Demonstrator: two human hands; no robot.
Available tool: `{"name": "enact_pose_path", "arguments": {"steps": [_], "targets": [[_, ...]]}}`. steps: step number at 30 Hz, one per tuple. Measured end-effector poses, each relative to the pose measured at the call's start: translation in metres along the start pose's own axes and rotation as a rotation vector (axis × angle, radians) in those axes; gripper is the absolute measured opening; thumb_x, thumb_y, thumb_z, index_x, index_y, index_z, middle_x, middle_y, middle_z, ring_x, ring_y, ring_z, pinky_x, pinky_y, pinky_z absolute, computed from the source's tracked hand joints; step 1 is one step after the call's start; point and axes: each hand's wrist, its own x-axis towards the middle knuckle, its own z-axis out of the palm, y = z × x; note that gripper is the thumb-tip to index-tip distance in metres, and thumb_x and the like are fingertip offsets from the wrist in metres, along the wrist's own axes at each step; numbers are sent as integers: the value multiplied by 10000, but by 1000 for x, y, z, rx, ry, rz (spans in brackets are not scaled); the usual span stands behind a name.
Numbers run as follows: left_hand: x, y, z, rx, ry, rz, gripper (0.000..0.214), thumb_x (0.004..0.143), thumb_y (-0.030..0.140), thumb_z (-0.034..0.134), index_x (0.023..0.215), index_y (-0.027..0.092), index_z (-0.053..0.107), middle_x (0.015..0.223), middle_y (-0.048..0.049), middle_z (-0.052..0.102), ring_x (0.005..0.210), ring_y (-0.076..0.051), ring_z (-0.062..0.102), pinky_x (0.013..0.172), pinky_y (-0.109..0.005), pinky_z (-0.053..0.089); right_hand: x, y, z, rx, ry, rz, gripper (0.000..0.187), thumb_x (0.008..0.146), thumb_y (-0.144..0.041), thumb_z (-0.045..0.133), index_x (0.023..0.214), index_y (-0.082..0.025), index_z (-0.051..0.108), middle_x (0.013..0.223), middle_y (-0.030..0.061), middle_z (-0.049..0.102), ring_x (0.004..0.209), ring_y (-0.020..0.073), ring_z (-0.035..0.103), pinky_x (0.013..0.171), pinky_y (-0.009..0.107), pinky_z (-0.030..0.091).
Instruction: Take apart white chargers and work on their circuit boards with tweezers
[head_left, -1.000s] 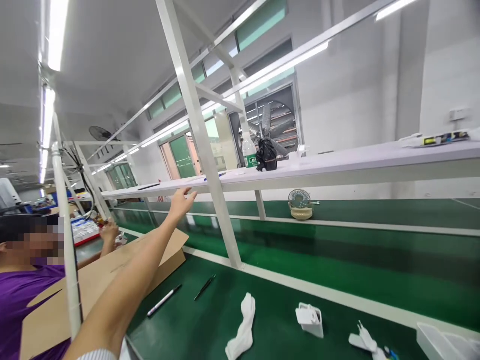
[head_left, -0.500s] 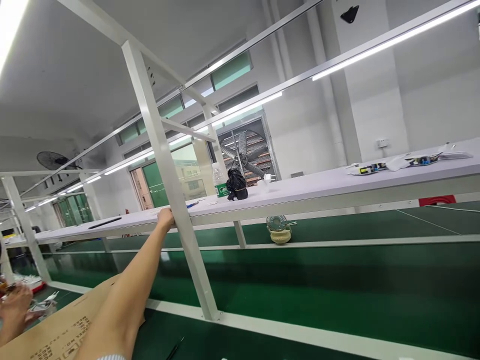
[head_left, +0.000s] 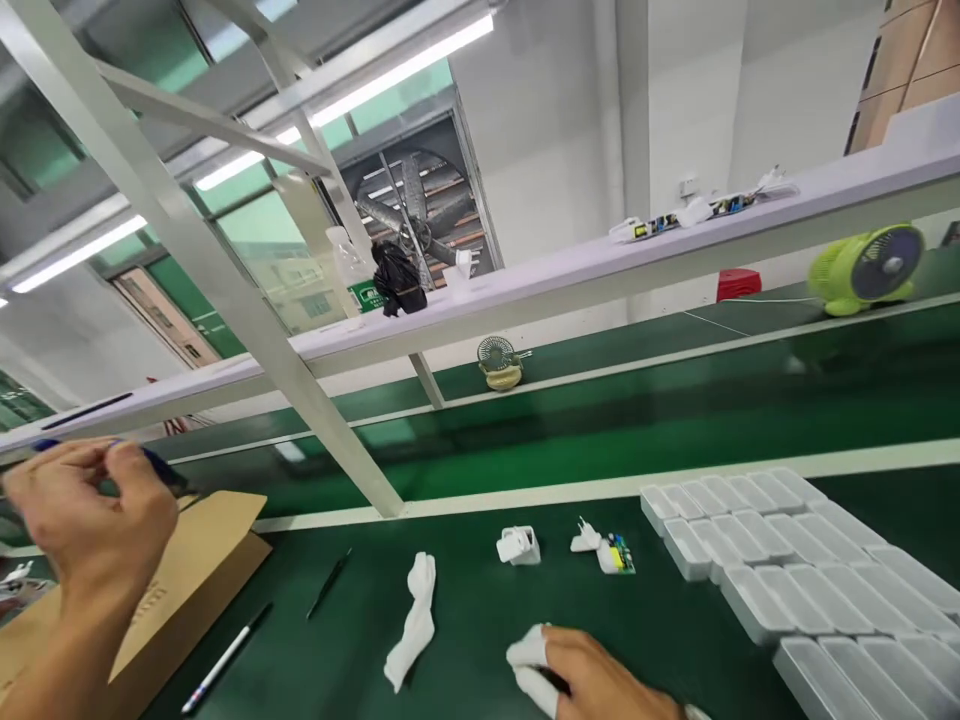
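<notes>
From my end, I judge the pickup to be done: the left hand (head_left: 94, 510) is closed around a slim dark-blue object (head_left: 160, 468), mostly hidden by the fingers, so I can't make out exactly what it is. That object is up in the air at the left, above the brown cardboard box (head_left: 199, 570) and before the pale shelf (head_left: 480, 305).

The right hand (head_left: 596, 678), its thumb and forefinger in white covers, is low over the dark-green worktop (head_left: 465, 640). I see a narrow gap between those fingertips and nothing in it; whether they touch the surface I can't tell.

As for the parts, I see no joining done. The white boxy plastic housing (head_left: 519, 545) lies beyond the right hand, untouched. Just beside it is a white plug piece (head_left: 587, 538) against a small green-and-yellow circuit board (head_left: 621, 556); I can't tell whether the two are attached, but the board is outside the housing. The translucent compartmented plastic trays (head_left: 780, 558) sit at the right, untouched too. I'd call this early, with the blue object's use not yet begun.
</notes>
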Motion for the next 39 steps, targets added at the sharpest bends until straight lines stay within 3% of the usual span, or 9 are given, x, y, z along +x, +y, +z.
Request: {"name": "enact_pose_path", "arguments": {"steps": [4,7,14,18,21,25,28,33,39], "targets": [[-83,74,-12,-307,-421,145,145,922,353,528,973,261,627,1021,-75,636,1088,-319,583,980,-535,473,9,-24,8,414,-292,147,252,944,-455,594,1055,-290,750,1035,45,764,974,251,715,884,381,555],[-146,131,-15,-605,-561,196,119,908,266,580,1010,263,641,1035,-76,628,1002,-280,607,912,-468,499,11,-42,19,869,-357,223,465,913,-584,604,1150,-195,700,1050,119,754,943,261,729,804,393,571],[-252,191,-35,-1195,-890,498,560,875,83,637,1382,302,543,1145,-105,683,1082,-298,625,966,-472,474,5,-55,1,1369,349,237,590,934,-686,472,1276,-236,639,1336,134,642,1210,290,621,956,456,540],[-263,186,-10,-1299,-914,618,465,876,159,684,1321,254,592,1186,-130,677,1117,-311,628,953,-469,505,-13,-38,-34,1038,632,346,533,913,-563,606,1356,-267,588,1318,122,658,1063,314,691,700,401,606],[-263,171,34,-1107,-757,323,413,859,175,704,1248,255,590,1239,-109,632,1168,-281,602,986,-468,506,-37,-13,-57,449,526,332,423,924,-451,625,1281,-229,664,1150,120,734,888,285,721,647,379,601],[-283,154,94,-848,-1120,-109,642,810,347,757,1371,245,462,1402,-127,552,1305,-300,535,1036,-487,486,-63,27,-63,-590,394,95,260,889,-183,616,1112,-210,747,1014,126,740,928,308,698,775,448,605],[-305,155,120,-878,-1329,-278,675,780,352,754,1370,206,460,1382,-132,584,1280,-292,568,1050,-463,480,-70,49,-52,-1014,294,12,313,785,-122,739,1091,-184,742,941,122,723,856,312,694,700,442,618],[-316,170,123,-940,-1368,-235,372,847,333,693,1178,199,592,1159,-68,687,1033,-233,663,967,-411,512,-70,49,-49,-991,247,-36,611,755,-435,835,1244,-116,652,1060,162,707,970,345,681,793,479,620],[-300,199,76,-1126,-1234,217,291,950,219,579,1240,217,560,1219,-104,603,1144,-218,587,997,-393,485,-47,10,-63,-844,303,-112,555,948,-380,619,1435,-150,489,1372,204,578,1200,336,601,932,486,575]]}}
